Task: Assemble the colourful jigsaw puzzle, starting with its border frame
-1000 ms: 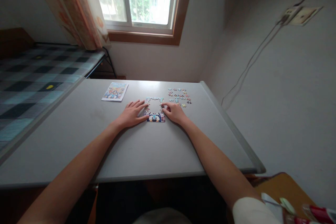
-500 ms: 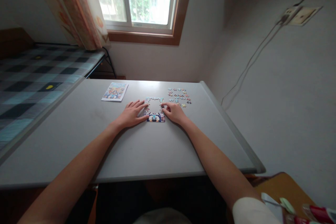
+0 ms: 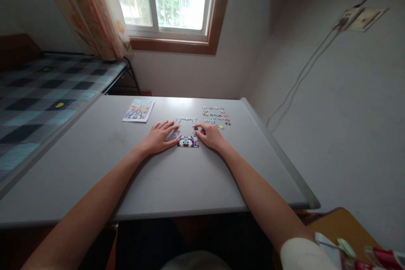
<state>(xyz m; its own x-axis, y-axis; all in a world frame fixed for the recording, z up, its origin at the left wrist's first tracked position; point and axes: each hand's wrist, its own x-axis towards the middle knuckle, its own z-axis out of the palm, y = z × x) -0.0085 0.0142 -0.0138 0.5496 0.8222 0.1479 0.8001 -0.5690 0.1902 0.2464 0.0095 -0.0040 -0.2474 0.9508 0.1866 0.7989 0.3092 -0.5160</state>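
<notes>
A partly assembled jigsaw puzzle (image 3: 186, 142) lies flat on the table, its border joined around a bare middle and a cartoon face along the near side. My left hand (image 3: 158, 137) rests on the table with fingers spread, the fingertips touching the puzzle's left edge. Curled at the opposite side, my right hand (image 3: 209, 136) has its index finger and thumb on the right edge of the border; the small pieces under them are partly hidden. Several loose puzzle pieces (image 3: 217, 115) are spread out just beyond my right hand. A printed picture sheet (image 3: 138, 111) lies beyond my left hand.
The grey table (image 3: 177, 185) has a raised rim on its right side (image 3: 281, 160), near the wall. A checked bed (image 3: 63, 80) adjoins it at left. At lower right, a wooden stool (image 3: 344, 223) holds small items. Cables (image 3: 303, 71) hang along the wall.
</notes>
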